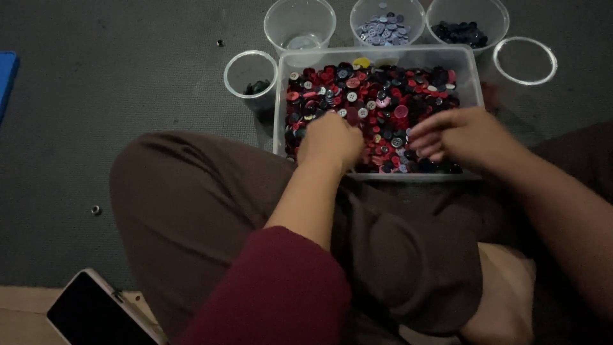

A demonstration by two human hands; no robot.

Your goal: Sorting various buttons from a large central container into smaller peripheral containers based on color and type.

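My left hand (330,140) is curled knuckles-up in the near left part of the clear plastic tub (285,96), fingers bent down into the mixed buttons (377,105); whether it has pinched one I cannot tell. My right hand (461,135) lies just to the right of it over the same heap, fingers loosely together and pointing left, fingertips touching the buttons; I cannot tell if it holds anything either.

The tub sits right beyond my crossed legs, and both hands rest in its near half.

What could go wrong, as I judge it: the tub is heaped close to its rim, so a raking finger could flick buttons over the near wall into my lap or onto the dark mat. The cups beyond my hands are light and stand close together, so a sleeve or wrist reaching over could tip one. The light is dim, and dark red, black and navy buttons could be mistaken for each other.

Counted: one tub; five clear cups. Just beyond my left hand, one cup with something dark in it (251,75). Further out, an empty-looking cup (299,22), a cup of pale blue-grey buttons (387,20), a cup of dark navy buttons (467,19), and beyond my right hand an empty cup (525,61). Two stray buttons lie on the mat (96,209) to my left, and one phone (96,313) near my left elbow.
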